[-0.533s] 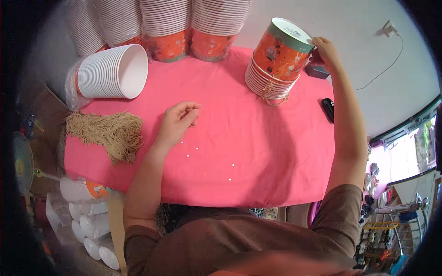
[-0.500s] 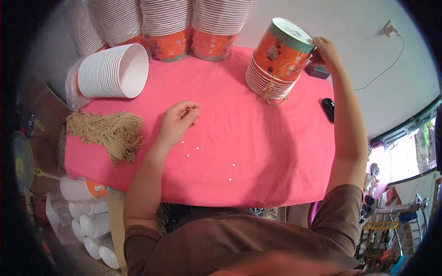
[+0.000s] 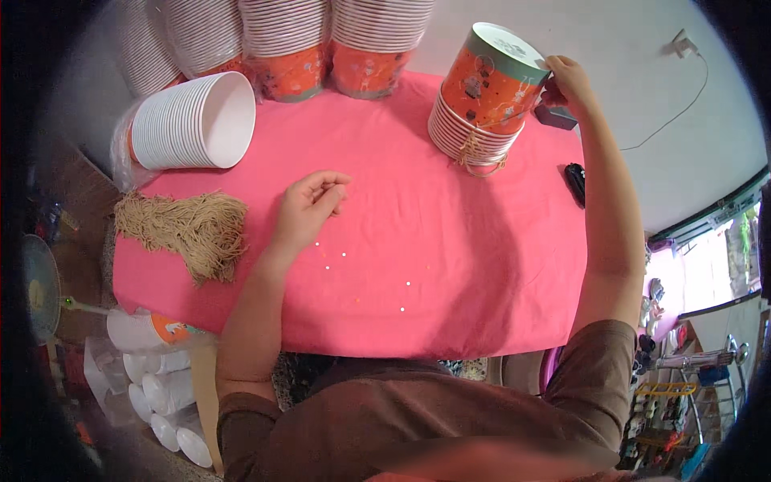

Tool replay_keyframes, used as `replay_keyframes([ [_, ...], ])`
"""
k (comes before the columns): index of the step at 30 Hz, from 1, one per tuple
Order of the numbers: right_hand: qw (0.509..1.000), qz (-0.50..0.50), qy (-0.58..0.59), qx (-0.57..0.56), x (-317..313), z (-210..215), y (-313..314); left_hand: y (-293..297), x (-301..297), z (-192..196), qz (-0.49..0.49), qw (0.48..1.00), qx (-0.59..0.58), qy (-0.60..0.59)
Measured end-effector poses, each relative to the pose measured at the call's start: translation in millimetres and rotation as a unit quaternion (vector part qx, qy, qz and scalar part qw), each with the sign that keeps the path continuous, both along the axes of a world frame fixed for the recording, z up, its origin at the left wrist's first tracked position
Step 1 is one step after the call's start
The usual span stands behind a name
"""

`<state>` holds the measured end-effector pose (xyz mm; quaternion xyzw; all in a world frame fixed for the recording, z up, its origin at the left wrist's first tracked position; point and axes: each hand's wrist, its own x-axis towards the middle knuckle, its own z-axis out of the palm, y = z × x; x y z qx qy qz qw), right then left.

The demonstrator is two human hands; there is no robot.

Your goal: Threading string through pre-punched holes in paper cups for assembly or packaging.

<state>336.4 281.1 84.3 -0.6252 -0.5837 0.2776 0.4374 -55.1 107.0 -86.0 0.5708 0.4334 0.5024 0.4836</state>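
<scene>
A stack of upside-down paper buckets (image 3: 491,92) stands at the far right of the table, orange with a green band, white rims nested below. My right hand (image 3: 564,80) is closed at the top bucket's upper right edge; its fingers are partly hidden beside the wall. Tan twine (image 3: 472,149) hangs at the front of the rims. My left hand (image 3: 312,207) hovers over or rests on the pink cloth, fingers loosely curled together, with nothing visible in them. Left of it lies a bundle of tan cords (image 3: 189,229).
A nested stack of white buckets (image 3: 181,124) lies on its side at the left. Several wrapped bucket stacks (image 3: 289,48) stand along the back. Small white dots (image 3: 344,255) are scattered on the pink cloth (image 3: 385,217). A black object (image 3: 575,185) lies beside my right forearm.
The whole view has shifted slightly. My right hand stays at the top bucket, which sits a little higher in the picture. My left hand keeps nearly the same pose.
</scene>
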Motion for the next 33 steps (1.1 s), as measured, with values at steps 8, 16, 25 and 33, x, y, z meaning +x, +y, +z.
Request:
replay_keyframes([
  [8, 1.000, 0.010, -0.011, 0.001, 3, -7, -3, -1, 0, 1, -0.013, 1.000, 0.005, 0.003],
  [16, 0.995, 0.016, 0.094, -0.005, -5, -21, -21, -5, 3, 3, 0.003, 1.000, -0.010, -0.001],
  [25, 0.951, 0.027, 0.283, -0.118, 36, -138, -54, -9, 5, 9, -0.014, 0.999, -0.006, -0.028],
  [33, 0.977, 0.108, 0.057, -0.176, 14, -147, -104, -9, 2, 14, -0.018, 0.999, -0.006, -0.038],
])
